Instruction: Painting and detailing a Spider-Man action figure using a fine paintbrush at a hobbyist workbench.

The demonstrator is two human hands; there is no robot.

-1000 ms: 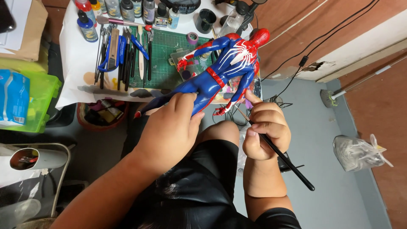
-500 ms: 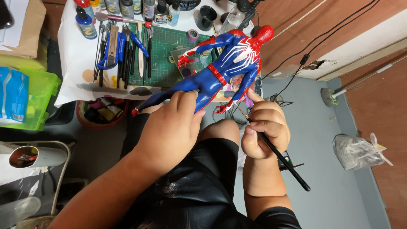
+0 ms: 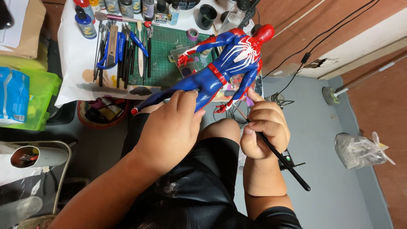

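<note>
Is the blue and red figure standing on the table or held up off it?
Held up off it. The left hand grips the figure by its legs, body tilted above the green cutting mat; the right hand holds a black brush.

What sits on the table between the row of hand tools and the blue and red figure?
In the head view, the green cutting mat fills that stretch, between the hand tools and the figure; a small clear tray lies on it.

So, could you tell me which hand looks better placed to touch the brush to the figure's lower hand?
The right hand, probably. It already grips the black paintbrush, whose tip points at the red-and-blue action figure near its lower hand. The left hand is wrapped around the figure's legs, steadying it.
</note>
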